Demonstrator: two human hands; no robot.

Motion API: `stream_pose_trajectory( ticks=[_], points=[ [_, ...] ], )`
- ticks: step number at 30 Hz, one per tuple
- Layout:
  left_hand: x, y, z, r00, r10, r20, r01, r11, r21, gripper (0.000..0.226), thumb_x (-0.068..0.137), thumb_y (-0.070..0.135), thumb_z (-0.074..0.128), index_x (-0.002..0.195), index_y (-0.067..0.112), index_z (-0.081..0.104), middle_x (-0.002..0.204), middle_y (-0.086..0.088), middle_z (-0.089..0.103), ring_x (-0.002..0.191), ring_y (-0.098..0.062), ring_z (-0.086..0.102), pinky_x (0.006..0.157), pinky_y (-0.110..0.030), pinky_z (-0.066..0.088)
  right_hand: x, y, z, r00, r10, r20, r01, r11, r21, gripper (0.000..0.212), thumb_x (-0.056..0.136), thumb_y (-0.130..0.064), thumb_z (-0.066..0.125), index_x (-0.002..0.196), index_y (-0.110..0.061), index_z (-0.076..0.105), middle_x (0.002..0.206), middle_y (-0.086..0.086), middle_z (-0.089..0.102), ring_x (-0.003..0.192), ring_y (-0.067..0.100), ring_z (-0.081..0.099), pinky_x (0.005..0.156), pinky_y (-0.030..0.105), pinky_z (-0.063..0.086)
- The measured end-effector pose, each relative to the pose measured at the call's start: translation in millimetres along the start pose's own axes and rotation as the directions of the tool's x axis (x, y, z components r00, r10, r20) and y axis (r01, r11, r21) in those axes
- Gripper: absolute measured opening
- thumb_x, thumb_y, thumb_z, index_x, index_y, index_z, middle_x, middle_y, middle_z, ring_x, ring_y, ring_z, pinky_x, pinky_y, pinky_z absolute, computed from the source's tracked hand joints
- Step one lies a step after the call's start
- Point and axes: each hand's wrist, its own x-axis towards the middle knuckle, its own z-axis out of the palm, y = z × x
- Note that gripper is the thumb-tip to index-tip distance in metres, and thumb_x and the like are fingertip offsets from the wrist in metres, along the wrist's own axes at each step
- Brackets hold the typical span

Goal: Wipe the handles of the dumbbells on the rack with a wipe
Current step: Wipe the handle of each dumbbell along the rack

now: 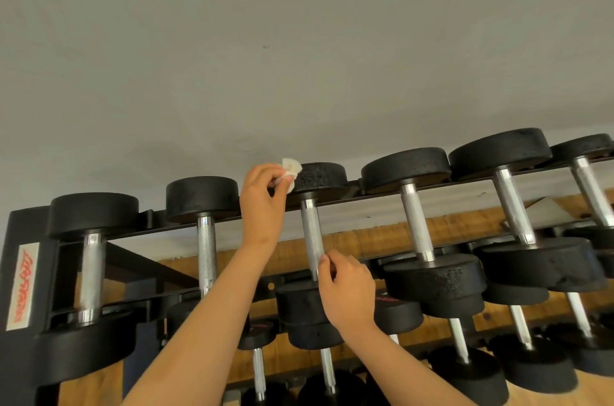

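The left hand (262,199) pinches a crumpled white wipe (289,173) by the far end of the knurled steel dumbbell handle (312,229). The right hand (349,292) pinches the handle's near end with curled fingertips. It would be best to wrap the wipe fully round and stroke lengthwise.

Both bare forearms reach up from the lower edge. The left grip (262,203) is just left of the far end of the middle dumbbell handle (312,229), thumb and fingertips pinching a wipe (289,173). The right grip (347,292) is at that handle's near end, fingers curled, fingertips (324,262) against its right side. Whether they clasp it is unclear.
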Motion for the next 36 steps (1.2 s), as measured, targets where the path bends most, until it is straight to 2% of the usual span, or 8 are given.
stream_pose_trajectory(
  ticks=[2,8,13,17,20,25,31,36],
  points=[
    [11,0,-1,1.000,-0.007,-0.010,0.007,1.000,-0.005,0.006,0.091,0.014,0.066,0.095,0.013,0.070,0.102,0.003,0.063,0.094,-0.011,0.059,0.084,-0.022,0.051,0,0,0,1.000,0.000,0.007,0.000,1.000,0.008,0.037,0.093,-0.040,0.030,0.069,-0.025,0.054,0.055,-0.016,0.039,0.049,0.005,0.041,0.052,0.023,0.035],
    [-30,-3,4,0.989,-0.119,-0.090,0.106,0.985,-0.135,0.012,0.089,0.010,0.067,0.100,0.013,0.069,0.107,0.004,0.063,0.100,-0.009,0.061,0.087,-0.017,0.051,-1,1,1,1.000,0.003,0.022,-0.003,1.000,-0.006,0.041,0.093,-0.041,0.029,0.072,-0.023,0.059,0.057,-0.014,0.045,0.051,0.006,0.045,0.051,0.023,0.039],
    [5,-6,-4,0.977,-0.195,-0.083,0.186,0.977,-0.104,0.009,0.091,0.012,0.064,0.096,0.018,0.067,0.104,0.002,0.063,0.089,-0.004,0.059,0.083,-0.015,0.051,0,1,-1,0.999,0.008,0.032,-0.008,1.000,-0.010,0.041,0.092,-0.042,0.028,0.072,-0.023,0.058,0.057,-0.015,0.043,0.051,0.004,0.043,0.052,0.019,0.033],
    [-9,-12,-2,0.962,-0.253,-0.106,0.237,0.960,-0.147,0.012,0.091,0.011,0.065,0.102,0.010,0.068,0.104,0.002,0.064,0.090,0.000,0.060,0.079,-0.006,0.048,-1,-1,-3,0.999,0.020,0.032,-0.020,1.000,-0.004,0.039,0.092,-0.043,0.027,0.070,-0.025,0.054,0.056,-0.016,0.039,0.050,0.002,0.040,0.051,0.015,0.026],
    [-31,-13,1,0.949,-0.290,-0.126,0.257,0.940,-0.225,0.014,0.090,0.012,0.065,0.104,0.011,0.067,0.103,0.005,0.063,0.095,-0.002,0.062,0.082,-0.008,0.049,-1,-4,-5,0.999,0.029,0.043,-0.028,1.000,-0.011,0.035,0.092,-0.043,0.027,0.068,-0.028,0.049,0.054,-0.016,0.037,0.049,0.003,0.040,0.051,0.017,0.026],
    [3,-19,1,0.905,-0.406,-0.128,0.372,0.900,-0.226,0.018,0.092,0.018,0.065,0.107,0.008,0.068,0.104,-0.002,0.067,0.092,-0.007,0.060,0.080,-0.010,0.049,0,-6,-7,0.999,0.032,0.042,-0.032,0.999,-0.005,0.033,0.092,-0.041,0.029,0.065,-0.028,0.044,0.052,-0.016,0.033,0.048,0.002,0.038,0.050,0.015,0.020],
    [-22,-18,10,0.850,-0.500,-0.166,0.418,0.832,-0.364,0.018,0.091,0.015,0.065,0.107,0.008,0.068,0.100,0.001,0.067,0.088,0.000,0.062,0.074,-0.005,0.048,-2,-1,-2,0.996,0.065,0.068,-0.066,0.998,0.005,0.039,0.091,-0.045,0.026,0.068,-0.025,0.050,0.056,-0.010,0.043,0.053,0.009,0.045,0.054,0.024,0.030],
    [-6,-29,5,0.856,-0.499,-0.139,0.429,0.833,-0.350,0.017,0.092,0.017,0.064,0.105,0.007,0.069,0.100,-0.003,0.069,0.087,-0.005,0.062,0.073,-0.004,0.048,-2,-2,-4,0.992,0.099,0.079,-0.101,0.995,0.016,0.031,0.096,-0.036,0.037,0.067,-0.026,0.046,0.055,-0.012,0.041,0.053,0.007,0.043,0.053,0.020,0.026]
  ],
)
